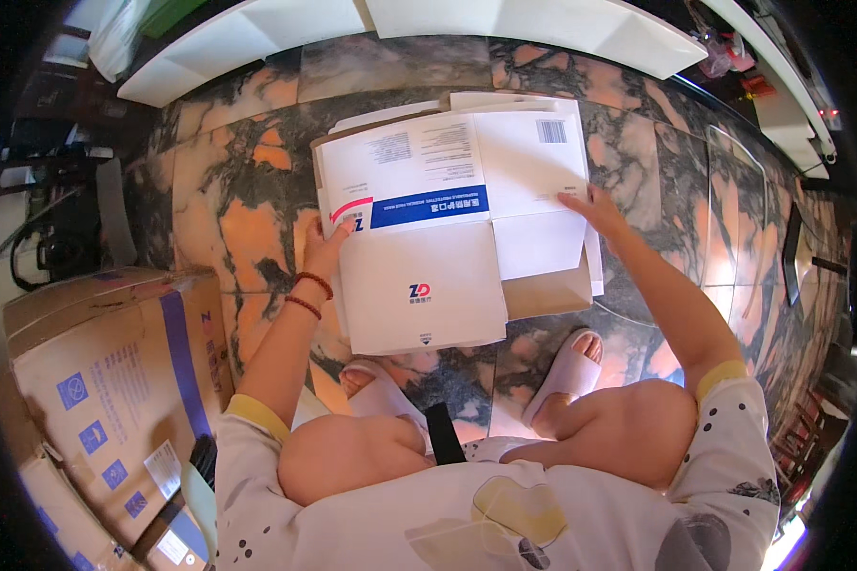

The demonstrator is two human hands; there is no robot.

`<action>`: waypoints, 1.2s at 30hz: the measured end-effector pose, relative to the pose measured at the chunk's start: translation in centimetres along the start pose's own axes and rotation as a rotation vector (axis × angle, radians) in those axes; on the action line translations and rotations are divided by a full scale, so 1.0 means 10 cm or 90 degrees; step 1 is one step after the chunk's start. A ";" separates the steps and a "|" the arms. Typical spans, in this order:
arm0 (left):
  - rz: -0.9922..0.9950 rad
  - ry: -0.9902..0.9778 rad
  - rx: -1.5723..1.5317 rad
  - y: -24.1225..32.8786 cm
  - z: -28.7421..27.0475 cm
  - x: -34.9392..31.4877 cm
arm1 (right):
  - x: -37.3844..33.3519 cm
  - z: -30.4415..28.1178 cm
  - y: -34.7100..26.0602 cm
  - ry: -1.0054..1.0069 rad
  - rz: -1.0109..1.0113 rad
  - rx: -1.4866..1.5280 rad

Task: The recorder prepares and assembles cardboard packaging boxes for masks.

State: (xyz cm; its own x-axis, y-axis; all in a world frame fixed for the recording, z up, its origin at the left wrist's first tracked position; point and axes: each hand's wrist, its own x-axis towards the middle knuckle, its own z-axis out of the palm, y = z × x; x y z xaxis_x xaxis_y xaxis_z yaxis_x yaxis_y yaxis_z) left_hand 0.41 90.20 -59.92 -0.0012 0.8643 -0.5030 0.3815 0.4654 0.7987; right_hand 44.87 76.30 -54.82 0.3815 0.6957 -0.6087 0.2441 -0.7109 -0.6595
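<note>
Left hand: the left hand (328,238) rests on the left edge of the flattened white carton (452,224), fingers bent over the edge; whether they pinch the sheet cannot be told.
Right hand: the right hand (592,207) lies on the carton's right panel, fingers spread and pressed flat on the card.
Carton: unfolded white card with a blue band and printed panels, lying on the marble floor (229,200) just beyond the person's feet, one flap toward the knees.
Beneath the carton: a brown cardboard sheet (548,293) shows at the near right edge.
Wrist: red bead bracelets (309,292) on the left forearm.
Feet: pale slippers (567,369) on the floor, near the carton.
Near left: large brown shipping boxes (105,381) with blue markings.
Far side: white panels (505,24) along the floor's far edge.
</note>
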 end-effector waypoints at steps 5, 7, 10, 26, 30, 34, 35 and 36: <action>-0.048 -0.090 -0.061 0.08 0.10 -0.02 | 0.07 0.00 0.18 0.065 0.060 0.075; -0.049 -0.097 -0.135 0.06 0.11 -0.01 | 0.10 -0.05 0.25 0.036 0.108 0.108; -0.232 -0.236 -0.278 0.15 0.00 0.01 | 0.18 -0.12 0.39 -0.004 0.139 0.209; -0.218 -0.349 -0.260 0.18 -0.11 -0.41 | 0.22 -0.25 0.09 0.003 -0.026 0.285; -0.238 -0.382 -0.345 0.34 -0.05 -0.56 | 0.40 -0.54 -0.01 -0.069 -0.090 0.216; -0.211 -0.388 -0.307 0.43 0.01 -0.60 | 0.51 -0.50 0.08 -0.031 -0.068 0.282; -0.207 -0.390 -0.306 0.47 0.05 -0.62 | 0.61 -0.49 0.24 0.011 -0.090 0.216; -0.194 -0.395 -0.292 0.49 0.05 -0.64 | 0.63 -0.47 0.25 0.047 -0.111 0.150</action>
State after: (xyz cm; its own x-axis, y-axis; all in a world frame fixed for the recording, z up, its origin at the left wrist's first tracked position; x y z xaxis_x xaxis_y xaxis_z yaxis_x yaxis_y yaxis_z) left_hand 2.72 86.82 -52.95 0.5185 0.4875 -0.7025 0.0319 0.8100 0.5856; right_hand 52.06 78.41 -58.19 0.4172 0.7902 -0.4489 0.1017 -0.5314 -0.8410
